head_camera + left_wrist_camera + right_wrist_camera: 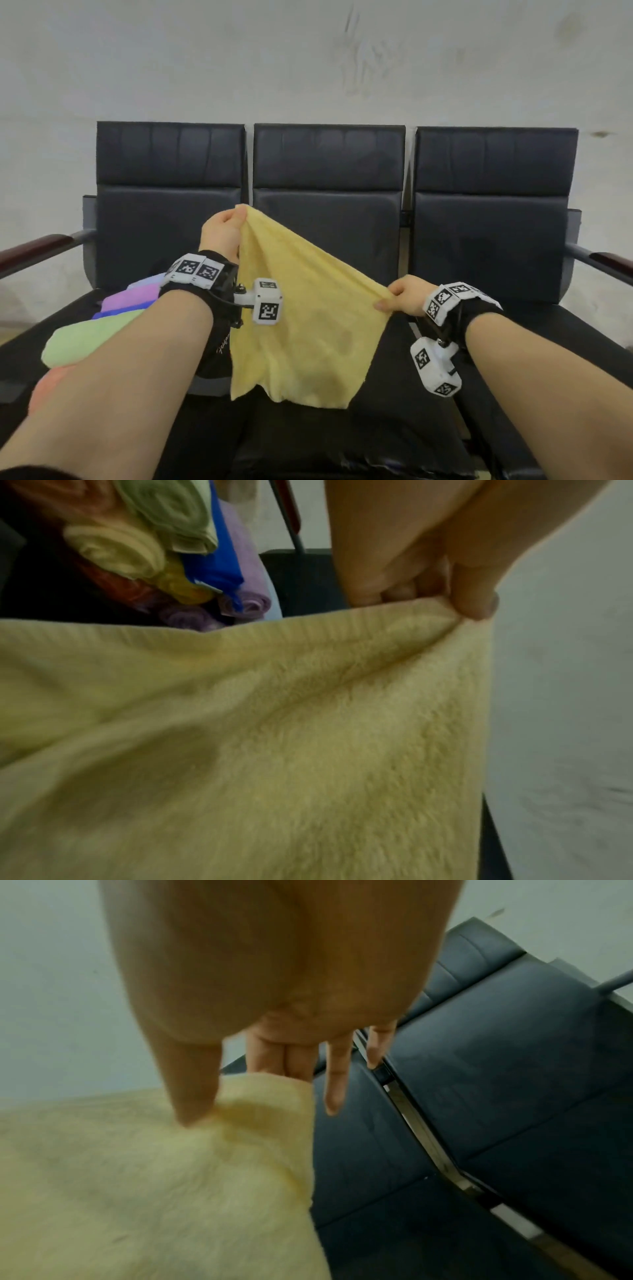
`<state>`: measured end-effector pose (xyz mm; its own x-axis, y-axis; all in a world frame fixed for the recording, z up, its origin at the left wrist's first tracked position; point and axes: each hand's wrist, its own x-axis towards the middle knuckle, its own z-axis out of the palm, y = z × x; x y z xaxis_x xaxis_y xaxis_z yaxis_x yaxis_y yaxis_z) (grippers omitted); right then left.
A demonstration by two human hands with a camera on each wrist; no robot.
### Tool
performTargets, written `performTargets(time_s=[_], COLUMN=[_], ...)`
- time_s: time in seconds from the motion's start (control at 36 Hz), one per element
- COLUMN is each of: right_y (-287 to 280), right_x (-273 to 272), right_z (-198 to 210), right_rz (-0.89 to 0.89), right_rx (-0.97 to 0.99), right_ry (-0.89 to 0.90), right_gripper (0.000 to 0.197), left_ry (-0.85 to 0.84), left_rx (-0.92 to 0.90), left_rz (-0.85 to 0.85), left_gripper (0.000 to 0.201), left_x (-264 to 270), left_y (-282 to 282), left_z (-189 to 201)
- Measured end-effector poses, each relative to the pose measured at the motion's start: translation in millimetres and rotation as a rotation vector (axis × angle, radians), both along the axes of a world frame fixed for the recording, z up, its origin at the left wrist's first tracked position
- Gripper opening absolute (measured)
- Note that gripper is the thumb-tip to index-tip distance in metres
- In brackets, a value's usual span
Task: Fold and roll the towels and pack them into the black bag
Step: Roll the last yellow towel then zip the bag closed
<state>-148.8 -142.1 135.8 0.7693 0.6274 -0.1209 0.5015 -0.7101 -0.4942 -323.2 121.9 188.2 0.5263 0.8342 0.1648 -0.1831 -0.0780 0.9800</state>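
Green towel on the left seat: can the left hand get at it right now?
Probably not yet: the left hand pinches a corner of the yellow towel, raised above the green towel. Nothing blocks it otherwise.

The pale yellow cloth towel (301,329) is soft, matt terry with a short fuzzy pile and a flat ribbed hem along its edge. The row of three dark navy padded seats (329,171) is covered in smooth, leather-like upholstery with a faint sheen and shallow creases. Its grey armrest bars (579,251) look like painted metal, capped with glossy reddish-brown wood-like pads (37,245). The rolled green, lilac, blue and orange towels (164,507) are the same matt, fluffy cloth.
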Motion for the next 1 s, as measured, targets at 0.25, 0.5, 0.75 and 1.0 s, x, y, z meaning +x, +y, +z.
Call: performTargets(time_s=[0.25,0.5,0.75,1.0], right_y=[-4.5,-13.8,-30.2,-34.8], right_x=[-4.7,2.1,5.2,-10.7], right_z=[18.5,37.0,47.6,61.9], right_rz=[-0.045,-0.091,-0.254,-0.206], right_rx=[0.376,0.715,0.778,0.98], right_ry=[-0.113,-0.027,0.072,0.41], right_gripper=[0.017,0.022,0.015,0.021], left_ry=[0.131,0.13,0.071,0.066], left_rx=[0.091,0.137,0.167,0.123], left_rz=[0.239,0.247,0.231,0.224], left_gripper=[0.038,0.036,0.034,0.038], left_x=[-8.4,-9.9,-9.5,-12.0], left_y=[12.7,9.1,-2.3,-6.9], left_z=[-8.8,1.4,17.2,25.0])
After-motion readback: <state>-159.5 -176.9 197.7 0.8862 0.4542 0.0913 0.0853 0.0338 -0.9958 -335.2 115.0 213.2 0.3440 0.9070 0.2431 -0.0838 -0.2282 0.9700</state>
